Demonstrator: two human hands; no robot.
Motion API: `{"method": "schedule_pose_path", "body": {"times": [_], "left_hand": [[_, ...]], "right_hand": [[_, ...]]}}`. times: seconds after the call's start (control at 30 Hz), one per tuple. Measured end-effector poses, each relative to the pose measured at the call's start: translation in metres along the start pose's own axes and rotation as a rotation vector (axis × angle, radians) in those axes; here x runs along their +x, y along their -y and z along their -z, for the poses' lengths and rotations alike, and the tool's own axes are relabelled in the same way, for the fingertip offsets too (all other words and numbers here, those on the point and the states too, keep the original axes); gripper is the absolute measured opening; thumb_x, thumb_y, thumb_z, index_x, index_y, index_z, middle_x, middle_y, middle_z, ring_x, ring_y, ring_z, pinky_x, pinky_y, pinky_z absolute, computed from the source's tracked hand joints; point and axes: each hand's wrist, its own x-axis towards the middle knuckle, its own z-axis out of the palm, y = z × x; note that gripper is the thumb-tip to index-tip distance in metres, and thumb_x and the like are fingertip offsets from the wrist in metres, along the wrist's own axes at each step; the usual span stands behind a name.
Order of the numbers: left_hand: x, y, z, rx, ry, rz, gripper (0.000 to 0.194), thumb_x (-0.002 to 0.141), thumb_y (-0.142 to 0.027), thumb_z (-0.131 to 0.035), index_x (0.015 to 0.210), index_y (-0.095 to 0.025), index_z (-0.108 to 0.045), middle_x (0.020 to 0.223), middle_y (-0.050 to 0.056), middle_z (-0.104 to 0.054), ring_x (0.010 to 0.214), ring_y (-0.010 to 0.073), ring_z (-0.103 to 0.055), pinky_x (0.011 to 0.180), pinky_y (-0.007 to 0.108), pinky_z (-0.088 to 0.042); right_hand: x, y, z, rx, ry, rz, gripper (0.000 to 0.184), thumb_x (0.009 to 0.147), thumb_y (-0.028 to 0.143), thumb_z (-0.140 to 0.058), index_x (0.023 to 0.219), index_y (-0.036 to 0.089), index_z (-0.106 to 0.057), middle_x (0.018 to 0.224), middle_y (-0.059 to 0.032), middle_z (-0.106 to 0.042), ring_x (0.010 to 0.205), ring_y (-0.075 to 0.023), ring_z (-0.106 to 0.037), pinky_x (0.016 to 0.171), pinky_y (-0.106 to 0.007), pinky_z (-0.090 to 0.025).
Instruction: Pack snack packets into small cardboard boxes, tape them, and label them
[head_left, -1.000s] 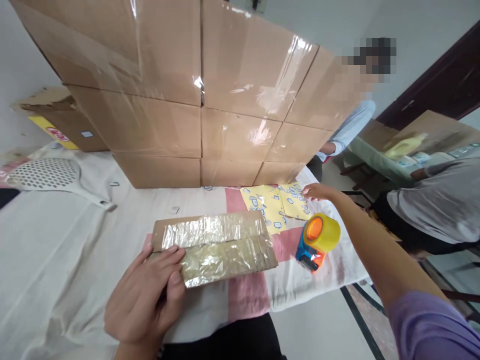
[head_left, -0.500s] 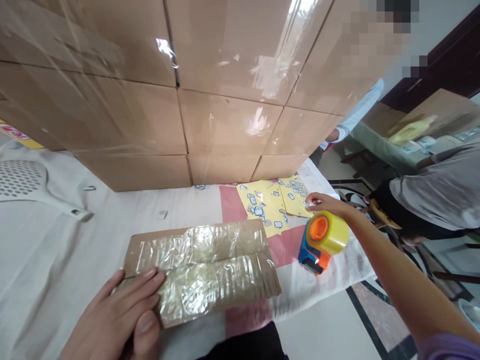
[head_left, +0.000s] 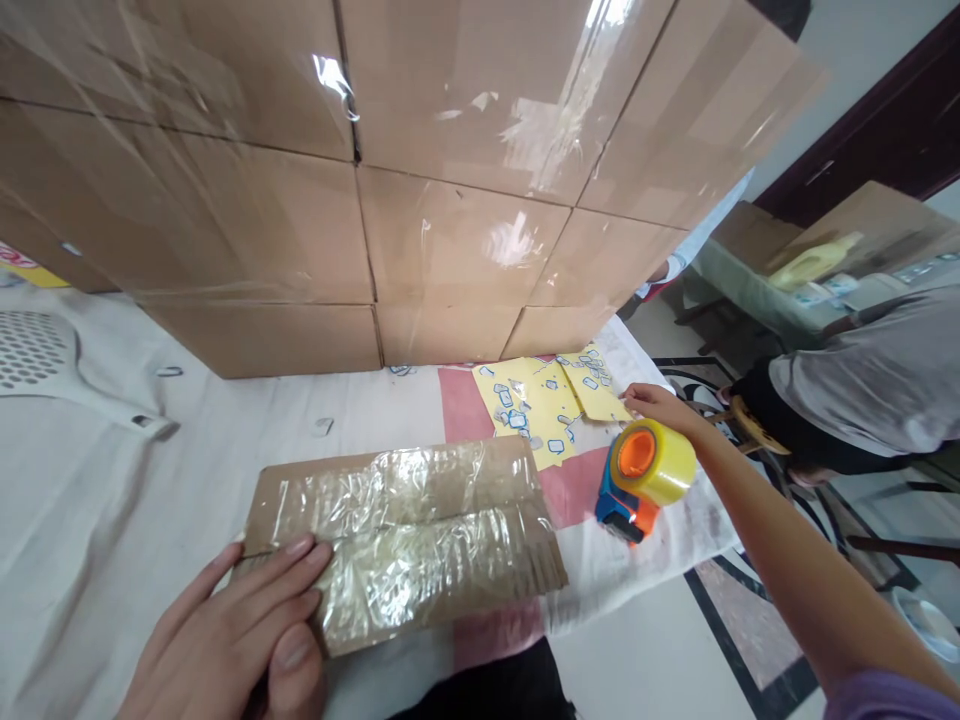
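One cardboard panel [head_left: 427,530] lies under the spread left hand [head_left: 236,625]; the right hand [head_left: 658,403] pinches one of two yellow sheets [head_left: 598,400].

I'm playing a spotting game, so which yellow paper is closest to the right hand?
The yellow paper on the right: its edge is by the fingertips of the right hand. The other yellow paper lies farther left.
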Motion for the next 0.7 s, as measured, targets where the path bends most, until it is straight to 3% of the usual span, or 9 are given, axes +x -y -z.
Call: {"method": "schedule_pose_path", "body": {"times": [0.17,0.27,0.37,0.47,0.7], "left_hand": [[0.019,-0.024,-0.006,0.078,-0.153,0.04,0.018,0.082,-0.014,-0.056,0.09,-0.027,-0.067,0.091,0.003,-0.082,0.083,0.0286,-0.077,0.098,0.051,-0.052],[0.026,-0.033,-0.011,0.061,-0.241,0.075,0.017,0.081,-0.013,-0.056,0.084,-0.027,-0.064,0.084,0.003,-0.081,0.08,0.0278,-0.077,0.092,0.05,-0.053],[0.03,-0.035,-0.011,0.041,-0.276,0.06,0.018,0.081,-0.009,-0.057,0.081,-0.026,-0.063,0.083,0.002,-0.081,0.08,0.0269,-0.078,0.09,0.047,-0.052],[0.031,-0.035,-0.011,0.022,-0.308,0.038,0.019,0.081,-0.006,-0.058,0.081,-0.024,-0.064,0.084,0.004,-0.081,0.083,0.0264,-0.078,0.092,0.045,-0.051],[0.028,-0.034,-0.015,0.011,-0.388,0.016,0.017,0.079,-0.003,-0.061,0.081,-0.02,-0.066,0.086,0.007,-0.081,0.086,0.0248,-0.078,0.095,0.042,-0.051]], "right_hand": [[-0.015,-0.011,0.001,0.061,-0.149,-0.05,0.023,0.075,0.046,-0.054,0.074,0.023,-0.054,0.065,0.0,-0.055,0.062,-0.0167,-0.049,0.059,-0.03,-0.041],[-0.022,-0.013,-0.003,0.058,-0.247,-0.058,0.02,0.077,0.044,-0.055,0.079,0.024,-0.054,0.069,-0.003,-0.06,0.065,-0.0199,-0.055,0.061,-0.032,-0.045],[-0.025,-0.009,-0.004,0.025,-0.369,-0.016,0.017,0.078,0.041,-0.059,0.081,0.025,-0.056,0.087,-0.0107,-0.067,0.079,-0.0241,-0.06,0.068,-0.035,-0.048],[-0.027,-0.002,-0.001,0.01,-0.489,0.051,0.017,0.076,0.04,-0.064,0.082,0.025,-0.059,0.109,-0.0162,-0.065,0.088,-0.0251,-0.058,0.07,-0.035,-0.047],[-0.048,0.021,0.004,0.152,-0.729,0.122,0.033,0.074,0.051,-0.07,0.082,0.021,-0.063,0.076,-0.0042,-0.061,0.065,-0.018,-0.052,0.061,-0.033,-0.044]]}}
